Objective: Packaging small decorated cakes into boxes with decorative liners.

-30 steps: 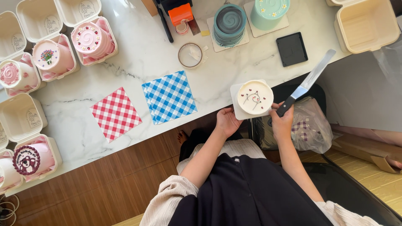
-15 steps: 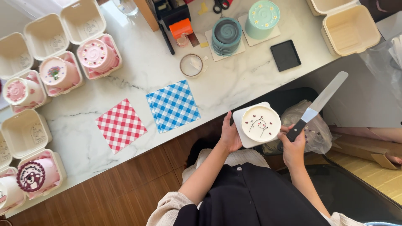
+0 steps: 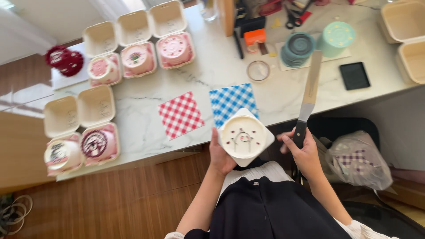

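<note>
Since half a second earlier, the small white cake [image 3: 242, 136] on its square board had been drawn off the table edge toward the person's lap, low in the middle of the frame. Left hand [image 3: 220, 156] cupped the board from beneath; right hand [image 3: 304, 152] gripped the spatula [image 3: 308, 94], blade raised over the marble table [image 3: 146, 110]. Red napkin [image 3: 180, 114] and blue napkin [image 3: 233, 102] lay just above, uncovered.

Left hand [image 3: 220, 155] cupped, palm up, right hand [image 3: 304, 152] fisted, fingers [image 3: 290, 144] curled, forearms converging low.
</note>
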